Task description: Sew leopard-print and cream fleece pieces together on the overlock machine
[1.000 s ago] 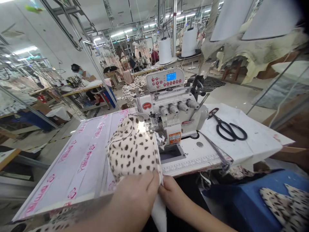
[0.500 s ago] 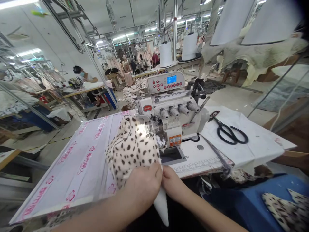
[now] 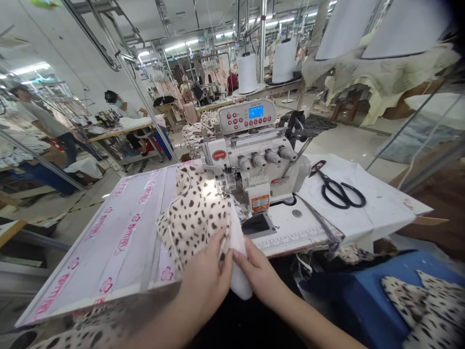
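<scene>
Spotted plush fabric [image 3: 192, 218] lies on the left part of the table and runs under the presser area of a white overlock sewing machine [image 3: 250, 160], where a lamp lights it. My left hand [image 3: 209, 271] is closed on the near edge of the fabric, thumb and fingers pinching it. Just to its right, my right hand [image 3: 259, 271] grips the white underside [image 3: 238, 242], which is folded up along the edge and hangs toward me. Both hands are close together in front of the needle area.
Black scissors [image 3: 341, 194] lie on white sheeting right of the machine. A blue container [image 3: 363, 300] with spotted pieces stands at the lower right. Thread cones [image 3: 247, 72] rise behind. One person [image 3: 123, 111] sits at a far table; another [image 3: 39, 114] stands at the far left.
The fabric's white underside has turned up between my hands, and its hanging end sits higher. My left hand has changed its hold. A standing person has appeared at the far left.
</scene>
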The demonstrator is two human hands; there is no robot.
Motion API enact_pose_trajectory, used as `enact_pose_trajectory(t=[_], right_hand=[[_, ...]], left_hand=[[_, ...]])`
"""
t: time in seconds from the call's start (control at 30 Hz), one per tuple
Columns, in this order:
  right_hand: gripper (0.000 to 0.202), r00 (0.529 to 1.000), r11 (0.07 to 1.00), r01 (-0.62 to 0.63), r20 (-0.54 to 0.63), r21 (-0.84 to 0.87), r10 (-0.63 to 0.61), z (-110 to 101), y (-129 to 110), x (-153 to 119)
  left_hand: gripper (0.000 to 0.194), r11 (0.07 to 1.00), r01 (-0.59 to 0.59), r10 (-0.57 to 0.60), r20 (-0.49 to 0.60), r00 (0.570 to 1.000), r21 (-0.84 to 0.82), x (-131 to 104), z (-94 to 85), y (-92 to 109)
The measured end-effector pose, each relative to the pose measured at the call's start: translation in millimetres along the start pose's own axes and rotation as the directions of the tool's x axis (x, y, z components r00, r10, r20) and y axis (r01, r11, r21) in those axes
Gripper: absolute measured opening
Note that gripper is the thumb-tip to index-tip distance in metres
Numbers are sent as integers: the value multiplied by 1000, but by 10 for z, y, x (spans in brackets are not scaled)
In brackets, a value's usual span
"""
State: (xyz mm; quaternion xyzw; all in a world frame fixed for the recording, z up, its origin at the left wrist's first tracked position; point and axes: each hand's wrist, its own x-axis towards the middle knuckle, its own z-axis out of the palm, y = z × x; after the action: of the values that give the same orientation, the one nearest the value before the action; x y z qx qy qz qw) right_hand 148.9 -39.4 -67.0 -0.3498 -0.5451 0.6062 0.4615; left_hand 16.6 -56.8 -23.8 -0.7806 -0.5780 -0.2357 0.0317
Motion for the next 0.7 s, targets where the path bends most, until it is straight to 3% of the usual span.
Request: enact_pose_trajectory(t=[0.1, 0.2, 0.27, 0.4, 0.5, 0.57, 0.7], right_hand=[[24, 999, 999, 1, 55, 45, -4, 6, 12, -188], [17, 996, 998, -29, 90, 56, 23, 13, 19, -305], [14, 995, 997, -45, 91, 67, 39, 20, 19, -356], [15, 996, 981, -86, 52, 171, 78, 45, -20, -438], [21, 987, 961, -155, 78, 230, 141, 76, -89, -494], [25, 979, 959, -196, 95, 206, 180, 97, -145, -528], [27, 973, 967, -226, 81, 120, 217, 108, -245, -582]], left_hand=[[24, 984, 34, -42, -39, 998, -175, -195, 35, 31], [17, 959, -110, 89, -91, 992, -261, -253, 42, 36], [22, 940, -216, 188, -126, 974, -263, -243, 29, 17], [35, 883, -444, 408, -219, 887, -154, -215, -25, -42], [31, 832, -547, 522, -201, 829, -96, -205, -73, -63], [25, 841, -536, 519, -174, 837, -74, -203, -99, -50], [24, 903, -405, 382, -167, 909, -143, -215, -130, 11]])
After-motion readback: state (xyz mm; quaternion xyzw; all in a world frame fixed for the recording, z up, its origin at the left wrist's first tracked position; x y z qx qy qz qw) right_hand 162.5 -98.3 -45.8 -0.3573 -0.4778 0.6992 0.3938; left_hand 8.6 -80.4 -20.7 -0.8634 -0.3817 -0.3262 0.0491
